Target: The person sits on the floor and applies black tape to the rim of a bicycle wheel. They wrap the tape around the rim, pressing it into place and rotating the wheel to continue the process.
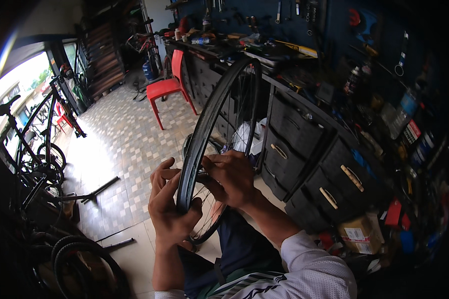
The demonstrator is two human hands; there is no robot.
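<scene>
Head-worn view, looking down (close), fisheye

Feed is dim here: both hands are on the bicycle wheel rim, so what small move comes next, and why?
Probably turn the bicycle wheel slightly. The left hand cups the rim from outside and the right hand pinches its inner edge, so both cover one short section.

Both hands hold an upright bicycle wheel: left hand wraps its black rim, right hand pinches by the spokes. Red chair stands behind.
</scene>
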